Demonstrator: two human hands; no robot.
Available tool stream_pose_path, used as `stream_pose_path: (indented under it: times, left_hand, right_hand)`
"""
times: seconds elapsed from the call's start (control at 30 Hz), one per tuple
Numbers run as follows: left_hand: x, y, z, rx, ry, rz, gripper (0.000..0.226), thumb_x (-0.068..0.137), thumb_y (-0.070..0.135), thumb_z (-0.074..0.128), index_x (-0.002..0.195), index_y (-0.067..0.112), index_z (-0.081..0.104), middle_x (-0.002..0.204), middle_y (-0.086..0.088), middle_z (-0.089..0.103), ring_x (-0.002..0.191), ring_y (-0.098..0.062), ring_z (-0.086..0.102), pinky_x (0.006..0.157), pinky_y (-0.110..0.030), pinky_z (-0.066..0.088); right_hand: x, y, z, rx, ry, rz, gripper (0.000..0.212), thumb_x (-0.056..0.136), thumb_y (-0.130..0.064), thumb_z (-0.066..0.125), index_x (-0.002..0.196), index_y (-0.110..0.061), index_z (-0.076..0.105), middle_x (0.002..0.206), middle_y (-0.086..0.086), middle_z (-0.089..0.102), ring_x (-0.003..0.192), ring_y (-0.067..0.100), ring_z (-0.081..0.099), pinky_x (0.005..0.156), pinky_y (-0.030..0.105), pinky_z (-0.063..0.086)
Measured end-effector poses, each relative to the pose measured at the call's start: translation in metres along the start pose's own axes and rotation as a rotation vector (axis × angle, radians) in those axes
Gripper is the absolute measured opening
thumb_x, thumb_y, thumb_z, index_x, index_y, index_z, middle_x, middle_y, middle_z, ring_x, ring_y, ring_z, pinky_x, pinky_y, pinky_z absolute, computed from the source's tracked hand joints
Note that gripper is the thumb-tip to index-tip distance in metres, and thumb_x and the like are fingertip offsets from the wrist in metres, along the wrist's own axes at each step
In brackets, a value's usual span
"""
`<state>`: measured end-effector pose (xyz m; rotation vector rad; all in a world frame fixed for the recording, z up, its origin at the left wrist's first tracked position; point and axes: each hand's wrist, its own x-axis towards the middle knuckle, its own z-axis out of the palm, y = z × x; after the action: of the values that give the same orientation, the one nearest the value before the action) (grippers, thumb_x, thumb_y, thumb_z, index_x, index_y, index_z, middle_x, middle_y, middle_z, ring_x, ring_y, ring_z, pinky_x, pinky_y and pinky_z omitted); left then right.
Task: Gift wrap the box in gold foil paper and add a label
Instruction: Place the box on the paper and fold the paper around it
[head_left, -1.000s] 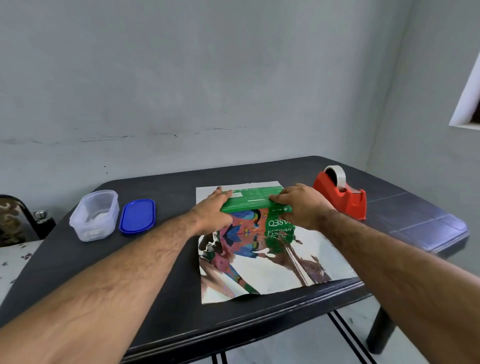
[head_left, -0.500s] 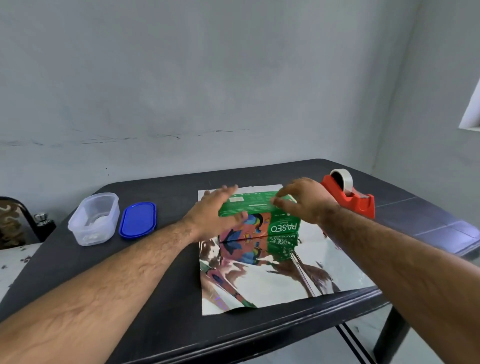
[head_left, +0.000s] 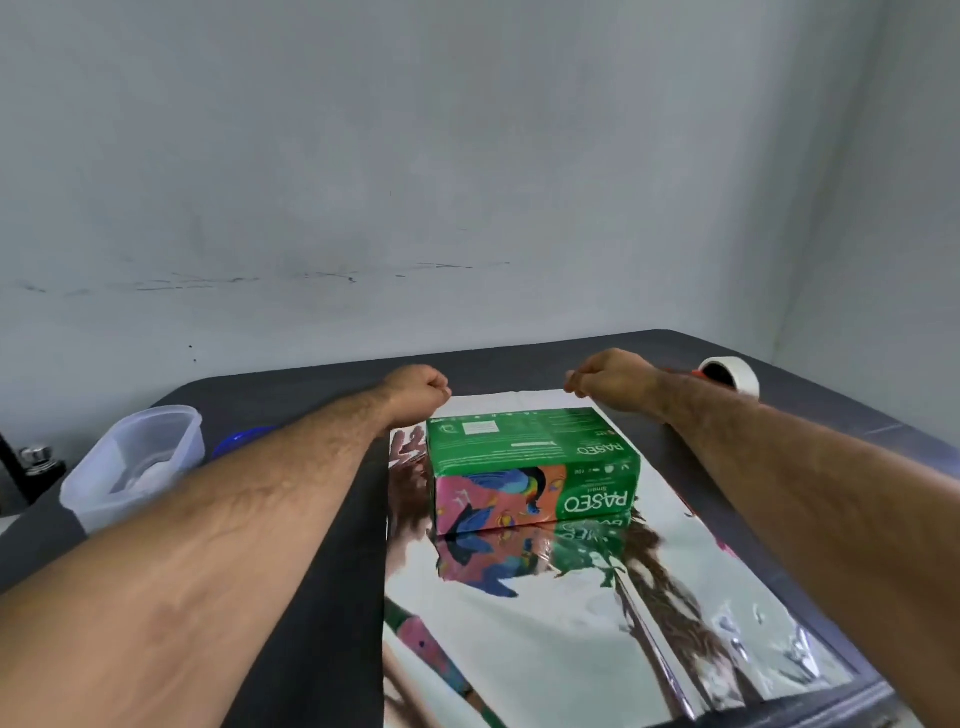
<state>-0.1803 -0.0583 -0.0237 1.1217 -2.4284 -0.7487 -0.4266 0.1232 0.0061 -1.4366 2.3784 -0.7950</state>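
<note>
The box (head_left: 530, 467), a green tissue carton marked PASEO with a bird picture on its near side, lies flat on the far half of the foil paper (head_left: 571, 623). The sheet is spread shiny side up on the dark table (head_left: 322, 597) and mirrors the carton's print just in front of it; its near right corner is creased. The sheet's far edge shows as a pale strip beyond the box.

Both forearms reach forward, one on each side of the carton. The left hand (head_left: 418, 389) sits at the far left corner of the sheet, fingers curled under; whether it pinches the sheet's edge cannot be told. The right hand (head_left: 610, 379) is at the far right corner, fingers likewise curled, and its grasp cannot be told either. Neither hand touches the box.

A clear plastic container (head_left: 135, 462) stands to the left, with a blue lid (head_left: 241, 439) partly hidden behind the left forearm. A tape roll (head_left: 730, 376) shows behind the right forearm.
</note>
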Motion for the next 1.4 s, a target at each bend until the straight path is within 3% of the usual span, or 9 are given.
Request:
stream_pose_path:
  times: [0.17, 0.3, 0.43, 0.53, 0.73, 0.93, 1.13, 1.3, 1.4]
  left_hand:
    - [0.045, -0.003, 0.02, 0.321, -0.195, 0.006, 0.05, 0.108, 0.033, 0.055, 0.149, 0.005, 0.051, 0.15, -0.011, 0.054, 0.135, -0.028, 0.054, 0.107, -0.033, 0.046]
    - [0.067, -0.008, 0.029, 0.415, -0.183, -0.003, 0.06, 0.102, 0.043, 0.062, 0.149, 0.007, 0.05, 0.148, -0.011, 0.055, 0.13, -0.029, 0.057, 0.103, -0.035, 0.051]
    - [0.06, 0.003, 0.024, 0.317, -0.133, -0.058, 0.033, 0.085, 0.023, 0.081, 0.116, 0.013, 0.077, 0.117, -0.002, 0.076, 0.101, -0.017, 0.071, 0.083, -0.031, 0.06]
    - [0.049, 0.011, 0.014, 0.209, -0.048, -0.077, 0.022, 0.079, 0.008, 0.085, 0.099, 0.013, 0.078, 0.097, -0.001, 0.075, 0.087, -0.013, 0.068, 0.065, -0.024, 0.053]
    - [0.009, 0.04, -0.019, 0.103, 0.073, 0.058, 0.026, 0.077, -0.003, 0.085, 0.09, 0.015, 0.073, 0.094, -0.001, 0.072, 0.087, -0.016, 0.071, 0.072, -0.031, 0.062]
    - [-0.031, 0.068, -0.033, 0.157, 0.115, 0.282, 0.036, 0.082, 0.003, 0.082, 0.113, 0.021, 0.079, 0.097, 0.01, 0.072, 0.096, -0.012, 0.069, 0.094, -0.036, 0.059]
    - [-0.06, 0.076, -0.042, 0.104, 0.161, 0.343, 0.03, 0.083, 0.009, 0.084, 0.104, 0.03, 0.081, 0.096, 0.016, 0.076, 0.095, -0.007, 0.072, 0.097, -0.041, 0.059]
    - [-0.082, 0.076, -0.046, 0.123, 0.238, 0.388, 0.027, 0.086, 0.013, 0.082, 0.109, 0.026, 0.081, 0.098, 0.014, 0.078, 0.095, -0.008, 0.071, 0.105, -0.047, 0.053]
    - [-0.095, 0.072, -0.038, 0.139, 0.281, 0.419, 0.026, 0.088, 0.015, 0.081, 0.112, 0.025, 0.08, 0.099, 0.012, 0.078, 0.095, -0.009, 0.071, 0.109, -0.049, 0.049]
  right_hand:
    - [0.026, -0.001, 0.009, -0.07, -0.039, -0.032, 0.029, 0.104, -0.044, 0.061, 0.107, -0.023, 0.081, 0.104, -0.007, 0.077, 0.101, 0.013, 0.07, 0.093, 0.028, 0.052]
    - [0.033, 0.006, 0.01, -0.139, 0.011, -0.033, 0.035, 0.103, -0.044, 0.062, 0.122, -0.019, 0.077, 0.117, -0.003, 0.072, 0.109, 0.017, 0.063, 0.096, 0.027, 0.046]
    - [0.034, 0.013, 0.005, -0.203, 0.019, -0.032, 0.037, 0.103, -0.046, 0.061, 0.124, -0.018, 0.074, 0.115, -0.002, 0.068, 0.105, 0.017, 0.059, 0.092, 0.027, 0.044]
    - [0.032, 0.013, -0.002, -0.201, 0.059, -0.047, 0.035, 0.103, -0.038, 0.063, 0.13, -0.018, 0.071, 0.125, -0.003, 0.07, 0.11, 0.016, 0.061, 0.099, 0.026, 0.046]
    - [0.023, -0.007, -0.012, -0.22, 0.141, -0.242, 0.062, 0.09, -0.007, 0.066, 0.148, -0.026, 0.057, 0.153, 0.0, 0.055, 0.137, 0.023, 0.054, 0.111, 0.031, 0.046]
    - [0.004, -0.042, -0.013, -0.291, 0.002, -0.41, 0.109, 0.071, 0.014, 0.059, 0.16, -0.046, 0.032, 0.172, -0.001, 0.024, 0.157, 0.026, 0.024, 0.123, 0.05, 0.036]
    - [0.012, -0.071, -0.027, -0.457, -0.145, -0.515, 0.062, 0.073, -0.006, 0.078, 0.125, -0.037, 0.063, 0.162, 0.004, 0.043, 0.16, 0.02, 0.019, 0.133, 0.048, 0.005]
    - [-0.005, -0.086, -0.046, -0.642, -0.122, -0.393, 0.053, 0.067, -0.032, 0.093, 0.116, -0.035, 0.074, 0.147, -0.002, 0.06, 0.141, 0.022, 0.051, 0.115, 0.047, 0.043]
    - [-0.019, -0.083, -0.059, -0.793, -0.052, -0.384, 0.043, 0.074, -0.041, 0.09, 0.114, -0.04, 0.074, 0.127, -0.011, 0.069, 0.115, 0.016, 0.061, 0.101, 0.036, 0.044]
